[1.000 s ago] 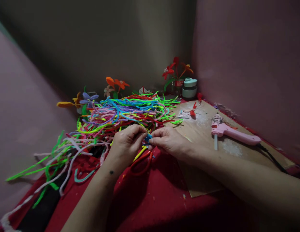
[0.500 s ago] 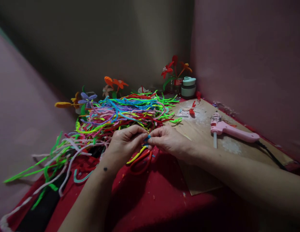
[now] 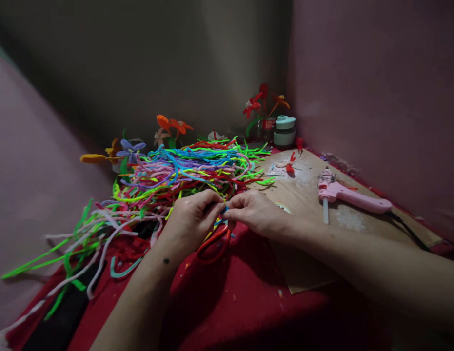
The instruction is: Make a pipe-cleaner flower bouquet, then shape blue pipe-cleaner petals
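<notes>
My left hand (image 3: 192, 219) and my right hand (image 3: 254, 212) meet fingertip to fingertip over the red cloth (image 3: 230, 302). Between the fingers they pinch a small blue pipe-cleaner piece (image 3: 224, 210), mostly hidden by the fingers. Right under the hands lie red-handled scissors (image 3: 214, 243) on the cloth. Behind the hands spreads a big heap of coloured pipe cleaners (image 3: 183, 173) in green, pink, blue, red and yellow.
A pink glue gun (image 3: 353, 197) with a black cord lies on a brown board (image 3: 307, 195) at the right. Finished pipe-cleaner flowers (image 3: 171, 127) stand at the back, and more flowers in a jar (image 3: 263, 105) beside a small round container (image 3: 285, 131). Walls close in on three sides.
The two hands have stayed together, working the small blue piece; the fingers close over it more, so less blue shows. The view has shifted slightly.
</notes>
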Demonstrator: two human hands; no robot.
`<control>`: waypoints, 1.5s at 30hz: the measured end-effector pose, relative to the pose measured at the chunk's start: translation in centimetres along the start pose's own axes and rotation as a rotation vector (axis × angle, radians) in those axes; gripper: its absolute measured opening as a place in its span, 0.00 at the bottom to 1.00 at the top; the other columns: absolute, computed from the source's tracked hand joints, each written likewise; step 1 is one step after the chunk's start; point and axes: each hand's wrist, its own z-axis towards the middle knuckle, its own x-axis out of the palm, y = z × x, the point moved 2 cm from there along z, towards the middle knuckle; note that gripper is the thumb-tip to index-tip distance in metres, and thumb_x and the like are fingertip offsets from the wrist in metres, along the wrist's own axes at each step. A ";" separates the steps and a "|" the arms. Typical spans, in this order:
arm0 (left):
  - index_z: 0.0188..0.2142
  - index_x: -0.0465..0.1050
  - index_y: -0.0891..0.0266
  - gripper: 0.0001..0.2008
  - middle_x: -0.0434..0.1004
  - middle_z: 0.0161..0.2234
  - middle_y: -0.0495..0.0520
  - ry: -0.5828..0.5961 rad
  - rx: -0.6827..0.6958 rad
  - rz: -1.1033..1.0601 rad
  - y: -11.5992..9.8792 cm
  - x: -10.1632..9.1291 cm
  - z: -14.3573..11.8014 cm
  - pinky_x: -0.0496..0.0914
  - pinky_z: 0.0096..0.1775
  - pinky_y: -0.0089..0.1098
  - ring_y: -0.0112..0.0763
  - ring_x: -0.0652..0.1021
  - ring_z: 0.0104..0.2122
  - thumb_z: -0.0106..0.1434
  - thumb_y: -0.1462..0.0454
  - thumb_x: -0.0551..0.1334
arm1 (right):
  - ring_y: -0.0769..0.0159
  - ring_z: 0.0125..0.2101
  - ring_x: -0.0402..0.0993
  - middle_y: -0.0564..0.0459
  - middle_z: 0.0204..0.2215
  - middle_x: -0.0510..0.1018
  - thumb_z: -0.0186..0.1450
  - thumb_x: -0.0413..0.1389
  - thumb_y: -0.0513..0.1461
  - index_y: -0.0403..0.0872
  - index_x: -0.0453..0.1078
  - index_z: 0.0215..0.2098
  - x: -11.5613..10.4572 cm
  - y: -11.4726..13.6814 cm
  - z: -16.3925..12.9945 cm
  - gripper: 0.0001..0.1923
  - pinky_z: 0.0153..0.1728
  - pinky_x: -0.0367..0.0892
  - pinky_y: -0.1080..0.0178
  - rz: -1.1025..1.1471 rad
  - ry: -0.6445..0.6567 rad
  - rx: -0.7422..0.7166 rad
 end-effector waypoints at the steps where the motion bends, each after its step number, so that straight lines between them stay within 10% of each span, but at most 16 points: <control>1: 0.28 0.72 0.63 0.07 0.67 0.19 0.45 0.001 -0.068 -0.104 0.1 0.1 0.0 0.58 0.21 0.23 0.21 0.64 0.18 0.57 0.60 0.60 | 0.76 0.17 0.57 0.58 0.14 0.67 0.55 0.55 0.34 0.41 0.70 0.18 -0.1 0.2 -0.1 0.09 0.22 0.53 0.69 0.024 0.002 -0.009; 7: 0.31 0.71 0.62 0.11 0.63 0.15 0.43 0.087 -0.302 -0.656 0.5 0.8 0.0 0.54 0.16 0.22 0.19 0.60 0.13 0.54 0.57 0.63 | 0.76 0.17 0.58 0.57 0.14 0.68 0.55 0.57 0.37 0.41 0.69 0.17 -0.1 0.9 -0.5 0.11 0.22 0.55 0.69 0.167 0.003 -0.011; 17: 0.25 0.74 0.62 0.06 0.74 0.24 0.50 -0.271 -0.109 -0.164 0.4 0.5 0.1 0.65 0.29 0.26 0.27 0.72 0.25 0.53 0.61 0.62 | 0.79 0.10 0.47 0.60 0.10 0.63 0.57 0.54 0.38 0.42 0.67 0.18 0.4 0.2 0.9 0.11 0.14 0.41 0.68 0.156 0.119 0.095; 23: 0.33 0.72 0.65 0.15 0.73 0.27 0.50 -0.027 -0.264 -0.507 1.1 -0.1 0.6 0.66 0.28 0.27 0.28 0.71 0.26 0.47 0.58 0.66 | 0.77 0.13 0.47 0.63 0.11 0.58 0.56 0.55 0.40 0.44 0.62 0.18 -0.4 1.2 0.1 0.12 0.16 0.42 0.68 0.222 -0.042 0.071; 27: 0.24 0.70 0.64 0.11 0.67 0.20 0.46 0.153 -0.156 -0.314 0.8 0.6 0.5 0.60 0.25 0.25 0.24 0.66 0.22 0.54 0.58 0.60 | 0.77 0.14 0.46 0.63 0.13 0.56 0.56 0.55 0.42 0.45 0.57 0.17 -0.8 0.5 0.1 0.14 0.17 0.42 0.67 0.205 -0.097 0.035; 35: 0.20 0.67 0.62 0.10 0.65 0.20 0.49 -0.133 0.081 0.241 -0.2 1.0 -0.1 0.57 0.28 0.27 0.27 0.65 0.23 0.57 0.65 0.56 | 0.76 0.18 0.48 0.62 0.14 0.54 0.54 0.53 0.39 0.45 0.56 0.15 -1.3 -0.1 0.3 0.13 0.20 0.45 0.68 0.024 -0.230 -0.066; 45: 0.29 0.75 0.65 0.11 0.73 0.25 0.48 -0.059 -0.282 -0.534 0.2 0.4 0.6 0.62 0.30 0.25 0.26 0.70 0.26 0.52 0.58 0.63 | 0.77 0.10 0.48 0.63 0.08 0.57 0.57 0.54 0.39 0.45 0.59 0.15 -0.8 0.7 -0.6 0.15 0.14 0.43 0.68 0.223 -0.025 0.099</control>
